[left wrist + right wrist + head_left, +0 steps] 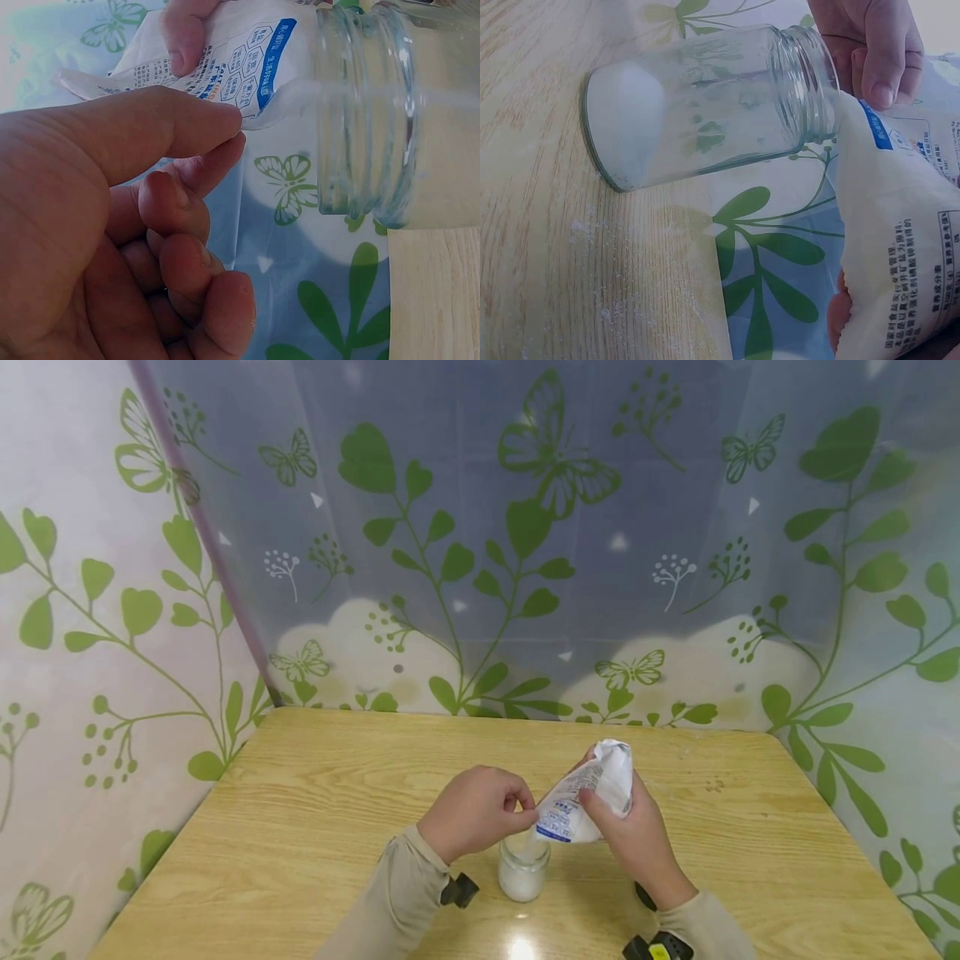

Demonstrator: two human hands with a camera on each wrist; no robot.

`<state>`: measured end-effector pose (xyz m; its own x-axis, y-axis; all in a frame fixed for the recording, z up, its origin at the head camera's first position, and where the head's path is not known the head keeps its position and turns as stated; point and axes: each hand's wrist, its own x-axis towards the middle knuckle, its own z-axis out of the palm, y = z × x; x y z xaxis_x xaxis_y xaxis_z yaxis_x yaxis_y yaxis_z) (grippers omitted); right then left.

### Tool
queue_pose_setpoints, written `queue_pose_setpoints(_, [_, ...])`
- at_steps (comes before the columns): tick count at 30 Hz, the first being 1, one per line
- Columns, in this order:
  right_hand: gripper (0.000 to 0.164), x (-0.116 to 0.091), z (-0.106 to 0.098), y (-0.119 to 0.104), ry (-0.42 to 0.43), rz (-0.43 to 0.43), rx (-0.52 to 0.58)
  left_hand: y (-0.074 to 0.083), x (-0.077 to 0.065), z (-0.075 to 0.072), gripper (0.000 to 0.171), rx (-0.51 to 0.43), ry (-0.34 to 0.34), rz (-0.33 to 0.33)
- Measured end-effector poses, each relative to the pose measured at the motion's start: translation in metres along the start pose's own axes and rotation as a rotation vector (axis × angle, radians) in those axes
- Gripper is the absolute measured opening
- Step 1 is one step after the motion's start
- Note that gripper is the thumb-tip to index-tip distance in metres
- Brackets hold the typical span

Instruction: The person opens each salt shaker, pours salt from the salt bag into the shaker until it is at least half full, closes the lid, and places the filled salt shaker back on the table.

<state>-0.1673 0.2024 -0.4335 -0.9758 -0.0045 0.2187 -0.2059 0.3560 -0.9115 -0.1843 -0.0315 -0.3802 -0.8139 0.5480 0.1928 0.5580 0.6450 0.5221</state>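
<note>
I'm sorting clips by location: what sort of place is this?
Perhaps an indoor recording booth: a butterfly-and-leaf backdrop closes in the wood-grain table on three sides, and black wrist-worn devices are visible.

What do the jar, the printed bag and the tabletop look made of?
The jar looks like clear, glossy glass: see-through, with bright highlights on its threaded neck. The printed bag seems thin, satiny plastic film, judging by its creases, though coated paper is possible. The tabletop shows yellowish wood grain and a shiny glare spot, suggesting varnished wood or laminate; I can't tell which.
</note>
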Motion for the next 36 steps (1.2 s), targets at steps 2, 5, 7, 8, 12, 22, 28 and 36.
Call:
queue_pose_setpoints(2, [0.053, -0.0002, -0.0001, -0.0001, -0.002, 0.0, 0.007, -0.0003, -0.0001, 0.0002, 0.011, 0.004, 0.0, 0.005])
queue_pose_setpoints(5, [0.054, -0.0005, -0.0001, -0.0004, -0.003, 0.002, 0.011, -0.0007, -0.0002, 0.0005, 0.011, 0.009, 0.003, 0.011])
queue_pose_setpoints(7, [0.054, -0.0008, -0.0001, -0.0007, -0.001, 0.006, 0.007, -0.0009, -0.0002, 0.0007, 0.011, 0.01, 0.001, 0.012])
queue_pose_setpoints(8, [0.054, -0.001, -0.0001, -0.0011, 0.0, 0.005, 0.004, -0.0009, -0.0001, 0.0007, 0.011, 0.009, 0.0, 0.011])
queue_pose_setpoints(12, [0.054, -0.0011, -0.0002, -0.0024, 0.003, -0.002, -0.004, -0.0003, -0.0002, 0.0002, 0.01, 0.004, -0.001, 0.007])
queue_pose_setpoints(22, [0.052, -0.0007, -0.0001, -0.0022, -0.002, -0.009, 0.01, -0.0007, -0.0001, -0.0004, 0.012, 0.015, -0.007, 0.001])
queue_pose_setpoints(28, [0.051, -0.0012, 0.0, -0.0029, 0.001, -0.009, 0.024, -0.0006, -0.0005, -0.0004, 0.012, 0.014, -0.006, 0.002])
queue_pose_setpoints(36, [0.051, -0.0015, 0.0003, -0.0025, 0.004, -0.021, 0.033, 0.0006, -0.0012, -0.001, 0.011, 0.014, 0.002, 0.013])
